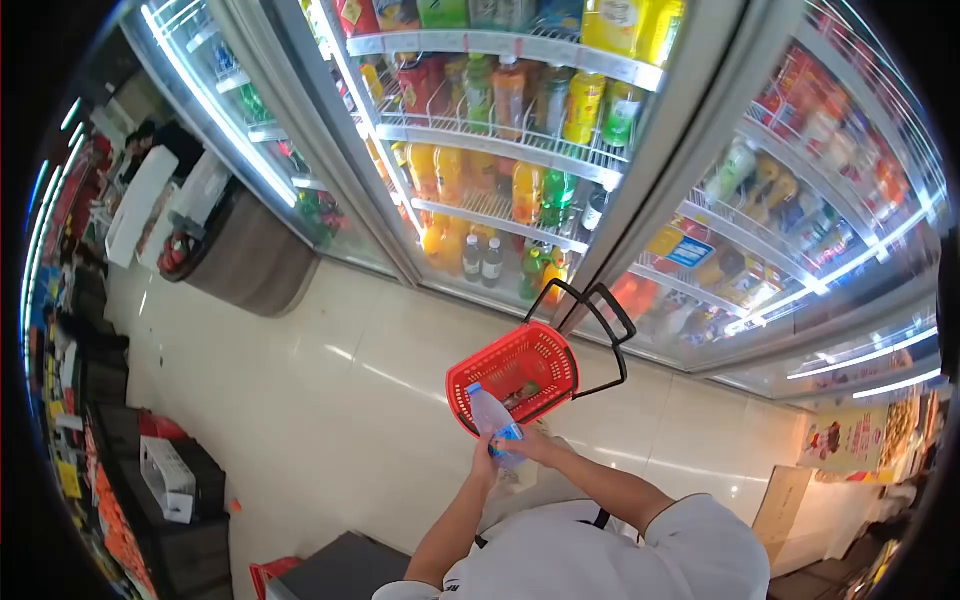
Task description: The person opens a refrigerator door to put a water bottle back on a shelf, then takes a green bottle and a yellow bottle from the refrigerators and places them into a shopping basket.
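A clear plastic water bottle [489, 412] with a blue cap and blue label is tilted in front of my body, over the near end of a red shopping basket [463, 372]. My left hand [485, 460] wraps round the bottle's lower part from the left. On the other side, my right hand [535, 446] closes on the bottle near its label. Inside the basket lies a small item [522, 393] too blurred to name. The basket's black handles [612, 325] stick out towards the fridge.
Glass-door drink fridges [500, 150] full of bottles run along the front. A brown rounded counter [245, 255] stands at left, with a person [180, 150] behind it. Dark display bins with a white crate [167, 480] line the left side. A cardboard panel [782, 505] is at right.
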Available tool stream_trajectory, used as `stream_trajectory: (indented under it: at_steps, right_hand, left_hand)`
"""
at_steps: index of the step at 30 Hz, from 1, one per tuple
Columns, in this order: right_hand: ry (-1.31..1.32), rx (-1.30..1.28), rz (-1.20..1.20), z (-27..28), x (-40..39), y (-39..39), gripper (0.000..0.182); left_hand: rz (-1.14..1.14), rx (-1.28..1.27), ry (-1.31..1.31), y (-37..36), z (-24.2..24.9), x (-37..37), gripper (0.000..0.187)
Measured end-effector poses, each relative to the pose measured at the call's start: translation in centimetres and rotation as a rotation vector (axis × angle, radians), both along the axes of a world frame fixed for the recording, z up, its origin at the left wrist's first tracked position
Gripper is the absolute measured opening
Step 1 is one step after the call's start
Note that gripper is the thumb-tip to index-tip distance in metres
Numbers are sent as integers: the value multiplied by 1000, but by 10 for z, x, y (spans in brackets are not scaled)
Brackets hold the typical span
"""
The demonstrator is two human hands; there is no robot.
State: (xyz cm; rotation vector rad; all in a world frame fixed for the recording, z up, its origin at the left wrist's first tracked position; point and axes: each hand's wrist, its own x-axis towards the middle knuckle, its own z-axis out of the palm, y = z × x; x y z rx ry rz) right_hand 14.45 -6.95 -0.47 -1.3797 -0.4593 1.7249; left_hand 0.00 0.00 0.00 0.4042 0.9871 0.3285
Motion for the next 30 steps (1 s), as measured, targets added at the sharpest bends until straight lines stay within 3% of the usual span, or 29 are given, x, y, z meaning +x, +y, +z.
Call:
stream_trajectory:
  at_steps: [2, 3, 5, 8, 12, 15, 17, 18, 21, 23, 24, 28, 30]
  right_hand:
    - [140, 95, -11, 10, 1, 40, 66]
    - [102, 89, -47, 54, -26, -25, 66]
    - [39, 227, -88, 68, -38, -24, 58]
    - [-86, 196, -67, 102, -58, -42, 60]
    - [-45, 204, -48, 107, -76, -58, 67]
    - [-98, 153, -173, 105, -85, -57, 53]
    - [72, 186, -121, 118, -80, -64, 73]
    - [64, 188, -143, 118, -79, -66, 73]
    - [-137, 134, -109, 115, -75, -82, 69]
    - [-266, 11, -161, 108, -63, -106, 53]
    - [-272, -34, -231, 96, -57, -122, 50]
    - [-729, -241, -358, -5, -27, -230, 52]
    - [-1024, -588, -53, 5, -18, -285, 56]
  left_hand:
    - [-39, 23, -70, 45, -8, 4, 57]
    - [-75, 14, -107, -16, 32, -19, 57]
    - [-89, 85, -265, -12, 56, -24, 55]
    - [-175, 126, -357, -19, 80, -48, 53]
    - [-256, 113, -394, -23, 77, -65, 54]
    - [-293, 53, -384, -22, 81, -60, 59]
    - [-244, 116, -359, -22, 82, -56, 53]
    - [-267, 114, -367, -20, 84, -54, 53]
    - [-289, 227, -323, -13, 88, -55, 53]
    - [-335, 383, -231, -2, 90, -54, 54]
    - [-313, 336, -218, 3, 86, -56, 52]
    - [-290, 324, -195, 19, 60, -70, 46]
    - [-290, 332, -164, 19, 60, -80, 47]
